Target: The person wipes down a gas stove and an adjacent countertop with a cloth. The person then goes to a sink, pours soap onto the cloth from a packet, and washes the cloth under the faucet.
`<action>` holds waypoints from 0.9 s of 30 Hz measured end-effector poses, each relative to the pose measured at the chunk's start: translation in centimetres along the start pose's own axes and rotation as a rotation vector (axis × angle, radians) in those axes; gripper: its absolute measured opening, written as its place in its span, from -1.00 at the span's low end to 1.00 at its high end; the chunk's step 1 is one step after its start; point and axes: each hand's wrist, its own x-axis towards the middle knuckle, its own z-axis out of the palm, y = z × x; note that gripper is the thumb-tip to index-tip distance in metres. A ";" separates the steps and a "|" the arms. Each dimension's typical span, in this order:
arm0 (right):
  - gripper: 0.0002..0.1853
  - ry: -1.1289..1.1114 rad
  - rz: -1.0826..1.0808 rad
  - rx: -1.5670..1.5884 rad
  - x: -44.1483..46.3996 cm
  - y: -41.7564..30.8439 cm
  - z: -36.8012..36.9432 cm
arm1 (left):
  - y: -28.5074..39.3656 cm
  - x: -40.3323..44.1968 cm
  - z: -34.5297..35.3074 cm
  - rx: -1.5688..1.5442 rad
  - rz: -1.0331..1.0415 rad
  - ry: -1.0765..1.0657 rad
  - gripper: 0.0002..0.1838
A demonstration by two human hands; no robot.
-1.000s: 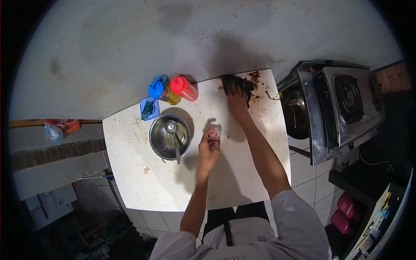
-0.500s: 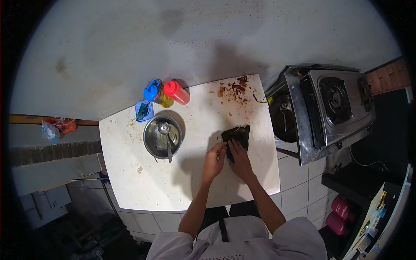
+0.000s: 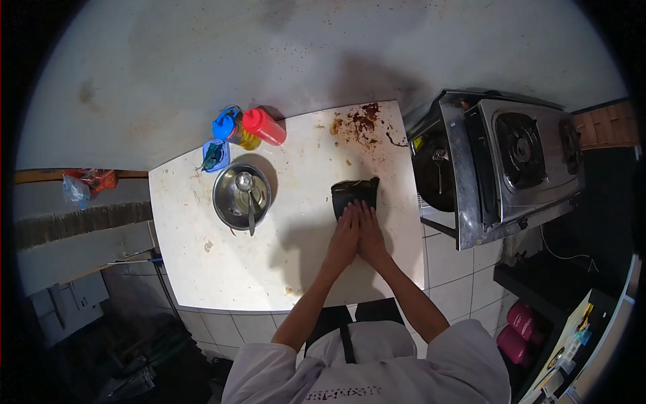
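Observation:
A black cloth point(image 3: 354, 192) lies folded on the right part of the white table point(image 3: 309, 161). My left hand point(image 3: 344, 236) rests on its lower part with the fingers stretched out. Beside it, touching it, my right hand point(image 3: 370, 233) also lies flat on the cloth with fingers extended. Dark brown stains point(image 3: 363, 124) mark the tabletop beyond the cloth, near the back right corner. The underside of both palms is hidden.
A steel bowl point(image 3: 221, 202) with a ladle point(image 3: 252, 214) stands left. Behind it are a blue container point(image 3: 216, 156), a blue-lidded jar point(image 3: 235, 129) and a red bottle point(image 3: 266, 126). A gas stove point(image 3: 528, 158) is at the right.
The black cloth has come from the stained back corner toward the front of the table and now lies folded. Both my hands have come together on it.

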 end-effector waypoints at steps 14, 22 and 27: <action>-0.36 0.158 -0.123 0.006 10.7 2.8 1.1 | -6.5 9.4 -1.0 0.117 -0.109 0.282 -0.41; -0.34 0.210 -0.040 -0.034 17.0 2.9 0.4 | -9.6 14.7 -5.0 0.202 -0.003 0.264 -0.43; -0.40 0.217 -0.034 -0.088 21.2 3.9 0.0 | -11.7 18.5 -6.8 0.132 0.012 0.249 -0.42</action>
